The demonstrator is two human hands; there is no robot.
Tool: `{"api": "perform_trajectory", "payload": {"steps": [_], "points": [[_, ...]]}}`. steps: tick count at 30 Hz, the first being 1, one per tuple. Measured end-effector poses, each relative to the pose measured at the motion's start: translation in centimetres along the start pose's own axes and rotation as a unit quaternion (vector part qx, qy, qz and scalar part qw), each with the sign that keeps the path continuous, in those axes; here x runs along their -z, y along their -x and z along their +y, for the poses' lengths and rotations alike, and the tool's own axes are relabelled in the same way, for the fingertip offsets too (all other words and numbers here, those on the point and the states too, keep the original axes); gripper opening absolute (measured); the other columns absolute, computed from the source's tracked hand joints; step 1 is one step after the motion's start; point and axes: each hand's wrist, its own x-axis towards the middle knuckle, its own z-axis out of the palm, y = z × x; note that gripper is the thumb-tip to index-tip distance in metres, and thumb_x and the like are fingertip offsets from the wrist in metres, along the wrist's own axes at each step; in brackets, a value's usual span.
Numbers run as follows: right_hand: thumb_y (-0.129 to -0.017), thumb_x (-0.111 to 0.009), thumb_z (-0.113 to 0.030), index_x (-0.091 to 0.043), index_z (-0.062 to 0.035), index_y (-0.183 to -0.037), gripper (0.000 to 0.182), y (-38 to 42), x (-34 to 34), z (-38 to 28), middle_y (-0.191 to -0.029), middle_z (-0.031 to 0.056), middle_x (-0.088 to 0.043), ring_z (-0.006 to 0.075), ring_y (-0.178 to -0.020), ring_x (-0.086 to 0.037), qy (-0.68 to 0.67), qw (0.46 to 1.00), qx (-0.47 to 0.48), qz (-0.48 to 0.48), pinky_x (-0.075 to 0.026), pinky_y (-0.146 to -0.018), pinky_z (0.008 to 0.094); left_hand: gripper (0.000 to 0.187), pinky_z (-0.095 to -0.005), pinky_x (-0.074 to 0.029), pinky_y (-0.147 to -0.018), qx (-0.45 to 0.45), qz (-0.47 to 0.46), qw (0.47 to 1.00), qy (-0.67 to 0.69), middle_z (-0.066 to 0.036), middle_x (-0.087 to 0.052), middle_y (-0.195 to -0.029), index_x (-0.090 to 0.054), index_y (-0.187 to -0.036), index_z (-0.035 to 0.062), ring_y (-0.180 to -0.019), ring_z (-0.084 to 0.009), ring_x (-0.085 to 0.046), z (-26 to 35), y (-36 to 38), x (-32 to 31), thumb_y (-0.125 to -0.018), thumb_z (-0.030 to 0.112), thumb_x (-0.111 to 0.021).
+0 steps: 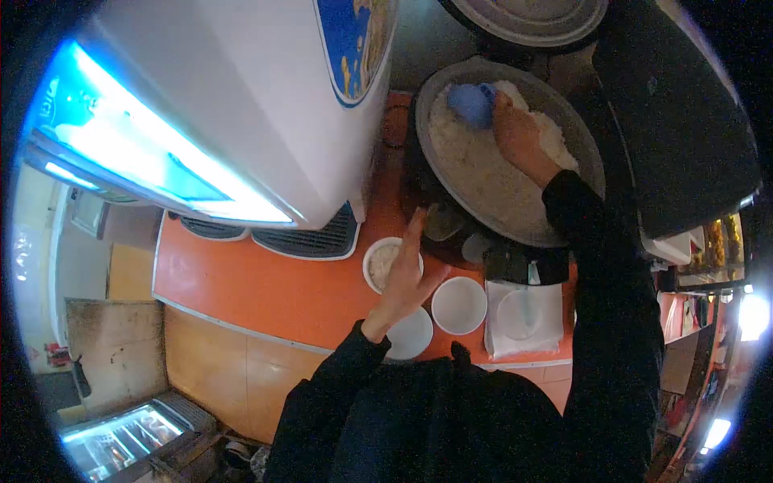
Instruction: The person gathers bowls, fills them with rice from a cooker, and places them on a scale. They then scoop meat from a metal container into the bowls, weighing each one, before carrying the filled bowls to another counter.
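**Scooping rice from the pot**

We are digging into the rice (pixel 483 173) in the big pot (pixel 584 137) with our right hand (pixel 519 137) closed around a blue scoop (pixel 471 103) at the far side. Our left hand (pixel 407 278) is hovering open, fingers spread, holding nothing, over a small bowl (pixel 377 262) on the orange worktop (pixel 266 282); two more bowls (pixel 459 304) are sitting just beside it. We judge it best to be keeping the scoop level and bringing the bowl close under it, so no grains are dropping
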Motion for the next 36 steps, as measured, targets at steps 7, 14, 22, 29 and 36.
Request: {"api": "perform_trajectory", "payload": {"steps": [7,14,22,29,36], "points": [[-0.082,-0.032,-0.017,-0.041,-0.0016,-0.104,0.028,-3.4,10.0,0.4,-0.077,0.0200,-0.057,0.0350,-0.066,-0.057,-0.108,0.964,-0.092,-0.223,-0.045,-0.060,0.0464,0.090,-0.0352,-0.019,-0.099,-0.037,-0.030,0.998,0.041,-0.018,-0.002,-0.135,0.000,-0.129,0.0025,-0.123,-0.0314,-0.013,-0.3,-1.8,-0.3,-0.066,0.014,-0.063],[-0.086,-0.028,-0.020,-0.043,-0.0043,-0.091,0.023,-1.6,5.7,-3.2,-0.070,0.0163,-0.056,0.0327,-0.056,-0.057,-0.017,0.977,-0.092,-0.194,-0.045,-0.044,0.0421,0.102,-0.0349,-0.019,-0.099,0.068,-0.122,0.986,0.092,-0.018,-0.008,-0.134,0.005,-0.129,0.0038,-0.123,-0.0311,-0.016,-0.8,-1.8,0.4,-0.062,0.028,-0.067],[-0.081,-0.033,-0.010,-0.043,-0.0027,-0.098,0.021,1.6,4.3,-4.0,-0.080,0.0195,-0.056,0.0354,-0.070,-0.056,-0.193,0.974,-0.002,-0.117,-0.045,-0.061,0.0433,0.108,-0.0338,-0.020,-0.098,0.003,-0.097,0.994,0.044,-0.020,-0.005,-0.134,0.007,-0.129,0.0033,-0.123,-0.0295,-0.015,-0.5,-1.6,-0.1,-0.058,0.034,-0.069],[-0.072,-0.043,-0.007,-0.040,0.0043,-0.099,0.029,2.8,6.2,-3.9,-0.084,0.0263,-0.054,0.0392,-0.079,-0.053,-0.219,0.897,-0.020,-0.385,-0.043,-0.070,0.0439,0.108,-0.0332,-0.028,-0.095,-0.023,-0.078,0.996,0.026,-0.017,-0.002,-0.135,0.007,-0.129,0.0033,-0.121,-0.0294,-0.020,-1.4,-1.2,-0.9,-0.058,0.035,-0.069],[-0.064,-0.057,-0.016,-0.043,0.0056,-0.096,0.042,5.2,8.2,-2.2,-0.081,0.0252,-0.055,0.0359,-0.076,-0.056,-0.259,0.856,0.052,-0.444,-0.044,-0.065,0.0411,0.107,-0.0327,-0.025,-0.096,-0.062,-0.065,0.994,0.066,-0.016,-0.001,-0.135,0.006,-0.129,0.0064,-0.122,-0.0276,-0.019,-1.7,-1.6,-1.3,-0.059,0.035,-0.069]]}}
